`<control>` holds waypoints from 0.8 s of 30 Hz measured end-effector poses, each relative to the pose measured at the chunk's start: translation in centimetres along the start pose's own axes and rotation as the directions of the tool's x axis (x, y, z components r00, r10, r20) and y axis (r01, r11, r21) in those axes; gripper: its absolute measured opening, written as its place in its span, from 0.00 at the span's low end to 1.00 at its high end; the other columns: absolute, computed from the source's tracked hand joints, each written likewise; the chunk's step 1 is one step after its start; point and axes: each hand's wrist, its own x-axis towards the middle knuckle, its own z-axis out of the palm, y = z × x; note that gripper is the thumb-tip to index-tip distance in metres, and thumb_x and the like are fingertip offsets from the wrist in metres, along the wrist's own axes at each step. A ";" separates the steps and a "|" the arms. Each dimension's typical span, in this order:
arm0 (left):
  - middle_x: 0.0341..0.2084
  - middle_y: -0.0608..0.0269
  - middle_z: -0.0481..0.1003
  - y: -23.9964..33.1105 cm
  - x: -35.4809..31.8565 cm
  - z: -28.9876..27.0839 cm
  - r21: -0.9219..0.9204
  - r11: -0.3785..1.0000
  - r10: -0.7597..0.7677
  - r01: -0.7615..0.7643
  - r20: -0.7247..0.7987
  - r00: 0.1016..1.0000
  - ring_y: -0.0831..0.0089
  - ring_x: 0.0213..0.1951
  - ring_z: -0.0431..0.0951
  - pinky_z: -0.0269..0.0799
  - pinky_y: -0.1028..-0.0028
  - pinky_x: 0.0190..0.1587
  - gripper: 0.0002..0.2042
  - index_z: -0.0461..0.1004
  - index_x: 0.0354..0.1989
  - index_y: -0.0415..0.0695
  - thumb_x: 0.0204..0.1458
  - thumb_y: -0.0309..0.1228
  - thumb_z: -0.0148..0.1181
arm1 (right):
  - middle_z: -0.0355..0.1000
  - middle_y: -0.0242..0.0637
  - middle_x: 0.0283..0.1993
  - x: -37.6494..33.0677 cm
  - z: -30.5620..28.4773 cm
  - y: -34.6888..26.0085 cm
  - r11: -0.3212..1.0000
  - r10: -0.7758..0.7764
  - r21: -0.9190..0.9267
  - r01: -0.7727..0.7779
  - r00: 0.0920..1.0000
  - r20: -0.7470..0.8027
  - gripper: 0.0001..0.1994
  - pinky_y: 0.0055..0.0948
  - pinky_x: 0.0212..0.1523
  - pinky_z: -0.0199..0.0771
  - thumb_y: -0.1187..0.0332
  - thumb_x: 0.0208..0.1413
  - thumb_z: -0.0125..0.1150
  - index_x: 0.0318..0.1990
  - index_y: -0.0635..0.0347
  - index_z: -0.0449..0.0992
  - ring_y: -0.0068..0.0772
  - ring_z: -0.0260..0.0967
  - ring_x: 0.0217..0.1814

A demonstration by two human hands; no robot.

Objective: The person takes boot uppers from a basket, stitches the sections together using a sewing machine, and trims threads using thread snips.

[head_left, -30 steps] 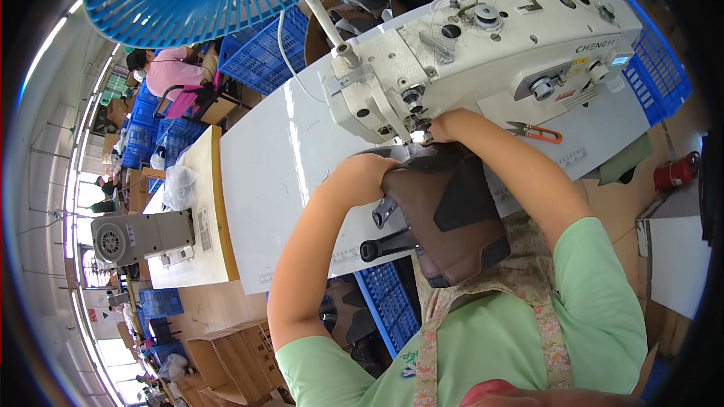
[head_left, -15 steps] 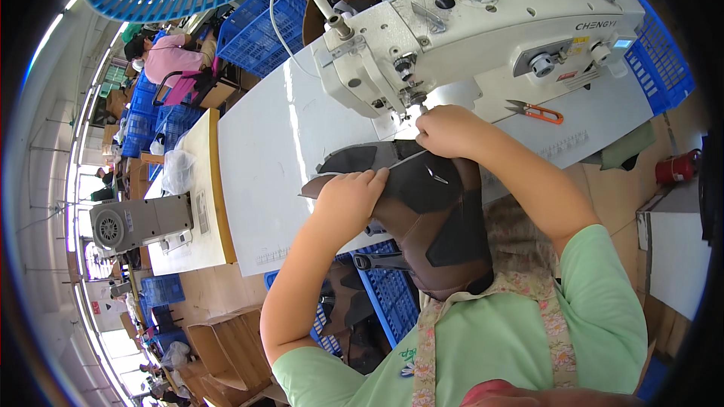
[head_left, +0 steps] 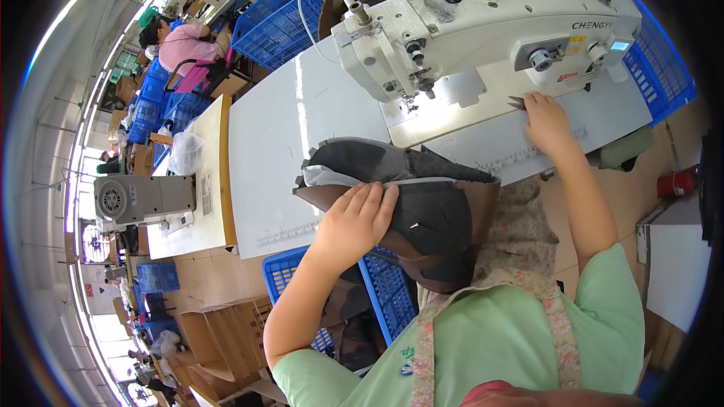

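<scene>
My left hand (head_left: pixel 354 222) has its fingers closed over the edge of a brown and black leather-like sewn piece (head_left: pixel 437 215), pulled toward my lap. The piece gapes at the top, showing a dark inner side and a pale strip along its edge. On the sewing machine bed, my right hand (head_left: pixel 546 122) is closed over a pair of thread snips (head_left: pixel 516 102). Only the blades stick out; the handles are hidden under my fingers. To the left of that hand, the lit needle area of the white sewing machine (head_left: pixel 483 26) has no material under it.
A white table (head_left: pixel 279 158) carries the machine. Blue crates stand below (head_left: pixel 388 294), behind (head_left: pixel 275 19) and at the right (head_left: pixel 664 68). Another machine (head_left: pixel 143 197) is at the left, and a co-worker in pink (head_left: pixel 188 49) sits farther back. A red extinguisher (head_left: pixel 676 182) stands right.
My right hand has left the piece near the needle and moved right onto the snips. The piece has come away from the needle toward me, its top opening wider, still in my left hand.
</scene>
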 end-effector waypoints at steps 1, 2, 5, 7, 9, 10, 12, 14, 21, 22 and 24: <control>0.44 0.54 0.77 0.3 0.0 -0.3 -0.025 1.000 0.000 -0.001 -0.012 1.000 0.62 0.45 0.79 0.75 0.67 0.50 0.24 0.72 0.52 0.38 0.43 0.28 0.57 | 0.71 0.41 0.46 -0.3 0.5 0.7 1.000 0.006 -0.013 -0.007 1.000 -0.002 0.13 0.42 0.51 0.70 0.75 0.47 0.56 0.43 0.60 0.76 0.46 0.68 0.52; 0.44 0.54 0.77 0.5 0.0 -0.5 -0.027 1.000 -0.005 0.005 -0.012 1.000 0.62 0.45 0.79 0.75 0.67 0.50 0.24 0.72 0.52 0.38 0.43 0.28 0.57 | 0.71 0.40 0.43 -0.5 0.7 1.0 1.000 0.014 -0.026 -0.014 1.000 -0.005 0.11 0.42 0.50 0.71 0.75 0.48 0.56 0.41 0.60 0.76 0.45 0.69 0.49; 0.43 0.54 0.77 0.7 0.4 -0.7 -0.027 1.000 0.010 -0.011 -0.048 0.999 0.62 0.45 0.79 0.76 0.67 0.50 0.23 0.72 0.51 0.38 0.43 0.28 0.57 | 0.71 0.41 0.42 -0.2 0.8 1.7 0.998 -0.057 0.011 0.058 0.996 -0.076 0.12 0.41 0.47 0.72 0.74 0.48 0.59 0.42 0.63 0.75 0.45 0.70 0.46; 0.43 0.54 0.77 0.9 0.4 -0.9 -0.022 1.000 0.016 -0.017 -0.052 0.999 0.62 0.44 0.79 0.76 0.67 0.50 0.23 0.73 0.51 0.38 0.42 0.28 0.57 | 0.71 0.42 0.42 0.1 0.4 2.1 0.981 -0.018 0.191 0.025 0.999 -0.039 0.12 0.41 0.45 0.72 0.73 0.49 0.60 0.42 0.63 0.75 0.45 0.70 0.45; 0.42 0.54 0.77 1.0 0.6 -0.9 -0.023 0.999 0.021 -0.022 -0.062 0.998 0.62 0.44 0.79 0.76 0.67 0.50 0.22 0.73 0.50 0.38 0.42 0.28 0.57 | 0.71 0.43 0.41 0.2 0.1 2.4 0.932 0.016 0.363 -0.016 1.000 0.004 0.11 0.41 0.43 0.72 0.72 0.50 0.61 0.42 0.64 0.75 0.44 0.71 0.43; 0.42 0.54 0.77 1.0 0.8 -1.0 -0.023 0.999 0.029 -0.031 -0.068 0.997 0.63 0.44 0.79 0.76 0.68 0.50 0.22 0.74 0.50 0.38 0.41 0.28 0.57 | 0.71 0.43 0.40 0.1 -0.1 2.5 0.939 -0.018 0.343 0.005 0.999 0.035 0.11 0.39 0.41 0.71 0.71 0.51 0.61 0.42 0.64 0.75 0.44 0.71 0.41; 0.42 0.54 0.77 1.3 1.3 -1.2 -0.016 0.999 0.044 -0.045 -0.080 0.996 0.63 0.44 0.79 0.76 0.68 0.50 0.22 0.74 0.49 0.38 0.41 0.28 0.57 | 0.70 0.42 0.38 0.1 -0.9 1.9 0.946 -0.053 0.323 0.029 0.997 0.065 0.11 0.37 0.39 0.71 0.70 0.53 0.61 0.43 0.64 0.76 0.43 0.71 0.38; 0.42 0.55 0.77 1.5 1.3 -1.4 -0.007 0.999 0.046 -0.047 -0.075 0.996 0.64 0.44 0.79 0.77 0.68 0.50 0.22 0.75 0.48 0.38 0.40 0.28 0.57 | 0.71 0.40 0.33 -0.2 -2.7 -1.5 0.596 -0.040 0.803 0.003 0.999 0.026 0.11 0.33 0.36 0.70 0.68 0.56 0.59 0.44 0.62 0.78 0.41 0.71 0.35; 0.41 0.55 0.77 1.7 1.2 -1.9 0.006 0.998 0.066 -0.066 -0.085 0.994 0.65 0.44 0.79 0.77 0.67 0.51 0.21 0.75 0.47 0.39 0.40 0.28 0.56 | 0.72 0.35 0.28 -0.5 -9.6 -7.1 0.598 -0.500 0.625 0.502 0.843 -0.198 0.12 0.31 0.29 0.68 0.65 0.53 0.65 0.44 0.57 0.81 0.37 0.70 0.28; 0.41 0.55 0.77 1.8 1.2 -1.9 0.007 0.998 0.065 -0.065 -0.086 0.994 0.65 0.44 0.79 0.77 0.67 0.51 0.21 0.75 0.47 0.39 0.40 0.28 0.56 | 0.72 0.34 0.28 -0.5 -9.8 -7.4 0.568 -0.526 0.601 0.562 0.810 -0.261 0.13 0.31 0.28 0.68 0.65 0.50 0.67 0.44 0.55 0.82 0.35 0.70 0.27; 0.41 0.55 0.77 1.9 1.2 -2.0 0.005 0.998 0.064 -0.063 -0.083 0.995 0.65 0.44 0.79 0.77 0.67 0.51 0.21 0.75 0.47 0.39 0.40 0.28 0.56 | 0.72 0.33 0.27 -0.3 -9.9 -7.7 0.535 -0.551 0.572 0.621 0.770 -0.320 0.15 0.31 0.27 0.67 0.64 0.47 0.70 0.44 0.54 0.82 0.34 0.70 0.27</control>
